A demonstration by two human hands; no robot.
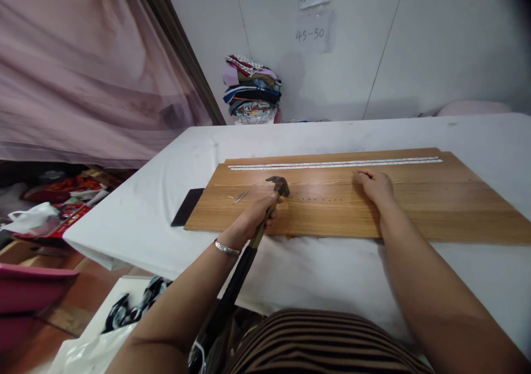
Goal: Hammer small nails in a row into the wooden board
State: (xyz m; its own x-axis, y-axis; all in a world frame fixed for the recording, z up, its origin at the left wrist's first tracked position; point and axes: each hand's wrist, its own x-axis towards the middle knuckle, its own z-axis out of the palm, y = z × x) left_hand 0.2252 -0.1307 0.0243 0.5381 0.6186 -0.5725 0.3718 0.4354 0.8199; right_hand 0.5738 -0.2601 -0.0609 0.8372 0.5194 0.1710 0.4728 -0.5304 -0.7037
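Observation:
My left hand [258,214] is closed round the shaft of a claw hammer [243,271], gripping it just below the metal head. The head is over the left half of a wooden board [435,208]. My right hand [377,187] is over the board's middle, its thumb and fingers pinched together; whatever is between them is too small to make out. Several loose nails [239,197] lie on the board left of the hammer head. A row of small dark dots [318,199] runs across the wood between my hands; whether they are nail heads or holes I cannot tell.
Two white measuring strips [336,164] run along the board's far side. A dark flat piece [187,207] lies beside its left end. The board rests on a white-covered table [145,191]. Folded cloths [252,91] are stacked behind, below paper signs [314,31] on the wall.

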